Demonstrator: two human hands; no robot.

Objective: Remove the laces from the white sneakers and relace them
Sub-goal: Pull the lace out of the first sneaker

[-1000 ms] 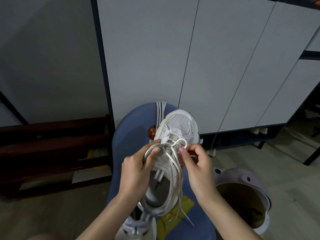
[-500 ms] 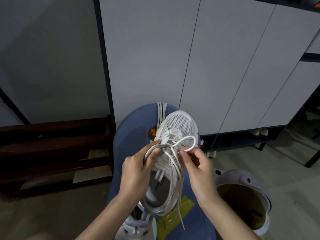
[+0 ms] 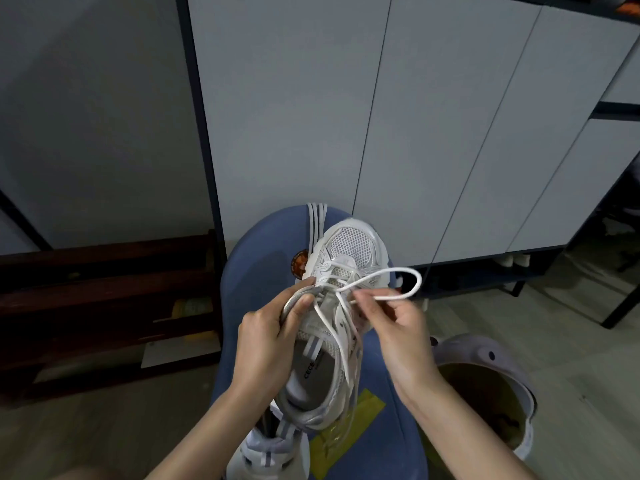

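Here, blue stool [image 3: 256, 271], grey cabinet doors [image 3: 287, 116], tiled floor [image 3: 571, 341]

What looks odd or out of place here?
Little beyond the task itself: the lace bulges in a slack loop past the sneaker, pinched by the right hand. A second sneaker lies below.
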